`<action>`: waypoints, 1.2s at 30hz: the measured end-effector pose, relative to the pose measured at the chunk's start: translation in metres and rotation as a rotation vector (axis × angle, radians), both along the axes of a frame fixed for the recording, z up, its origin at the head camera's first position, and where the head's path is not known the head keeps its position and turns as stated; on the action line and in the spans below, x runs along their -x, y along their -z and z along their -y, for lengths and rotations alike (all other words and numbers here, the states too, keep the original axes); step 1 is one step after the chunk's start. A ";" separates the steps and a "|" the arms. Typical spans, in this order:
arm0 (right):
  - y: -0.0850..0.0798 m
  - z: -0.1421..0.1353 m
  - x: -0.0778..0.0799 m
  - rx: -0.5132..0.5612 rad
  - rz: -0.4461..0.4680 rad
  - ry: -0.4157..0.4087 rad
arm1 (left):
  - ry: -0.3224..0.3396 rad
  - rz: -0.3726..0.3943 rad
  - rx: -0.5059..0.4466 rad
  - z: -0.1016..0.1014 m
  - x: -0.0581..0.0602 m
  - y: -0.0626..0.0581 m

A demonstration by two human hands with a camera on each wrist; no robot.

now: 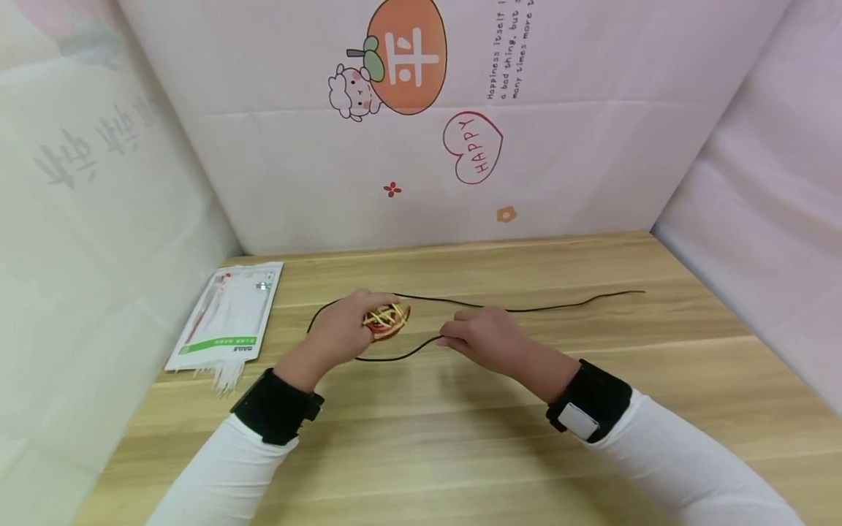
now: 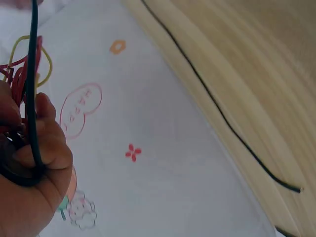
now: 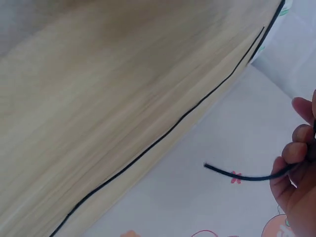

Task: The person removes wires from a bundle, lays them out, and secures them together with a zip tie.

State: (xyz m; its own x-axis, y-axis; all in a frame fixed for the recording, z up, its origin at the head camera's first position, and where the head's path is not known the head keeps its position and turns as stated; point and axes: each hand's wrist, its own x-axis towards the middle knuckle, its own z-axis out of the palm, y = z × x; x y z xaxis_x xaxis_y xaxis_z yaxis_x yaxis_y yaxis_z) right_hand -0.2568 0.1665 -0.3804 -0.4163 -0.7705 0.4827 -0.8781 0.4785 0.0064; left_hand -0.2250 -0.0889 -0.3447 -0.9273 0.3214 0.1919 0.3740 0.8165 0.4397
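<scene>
My left hand point(image 1: 338, 325) grips a bundle of red and yellow wires point(image 1: 388, 321). In the left wrist view a dark wire point(image 2: 32, 94) runs up from the fingers past the red strands point(image 2: 19, 86). To the right, my right hand point(image 1: 490, 340) pinches a black wire point(image 1: 397, 359) that sags between the two hands. A short tail of black wire point(image 3: 237, 177) sticks out beyond the fingers in the right wrist view. Behind both hands, another stretch of black wire point(image 1: 559, 310) lies along the wooden table point(image 1: 421, 453), its end at the right.
A white and green plastic packet point(image 1: 226, 314) lies at the table's left side, with thin white cable ties point(image 1: 226, 374) poking from its near edge. Printed white cloth point(image 1: 296, 175) hangs behind the table and at both sides.
</scene>
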 end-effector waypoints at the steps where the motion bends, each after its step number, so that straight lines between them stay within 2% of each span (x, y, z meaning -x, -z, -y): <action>1: -0.002 0.002 0.000 -0.005 -0.031 0.001 | 0.007 -0.005 0.044 -0.004 0.000 0.003; 4: -0.006 0.009 -0.002 -0.040 -0.086 0.002 | 0.027 0.024 0.097 -0.017 -0.001 0.009; 10: -0.008 0.017 -0.002 -0.063 -0.147 0.053 | 0.092 0.094 0.057 -0.034 0.000 0.012; 14: -0.007 0.017 -0.002 -0.036 -0.143 0.084 | 0.092 0.138 -0.027 -0.039 0.001 0.013; 20: -0.007 0.021 -0.001 0.058 -0.234 0.032 | 0.040 0.135 -0.184 -0.049 0.007 0.018; 24: -0.008 0.022 0.000 0.122 -0.266 0.012 | 0.130 0.218 -0.321 -0.052 0.008 0.018; 27: -0.008 0.019 0.000 0.129 -0.243 0.003 | 0.204 0.291 -0.379 -0.053 0.008 0.016; 30: -0.009 0.016 -0.001 0.105 -0.199 -0.012 | 0.204 0.269 -0.345 -0.052 0.007 0.013; 36: -0.009 0.014 -0.006 0.060 -0.068 -0.016 | 0.078 0.112 -0.141 -0.052 0.002 0.009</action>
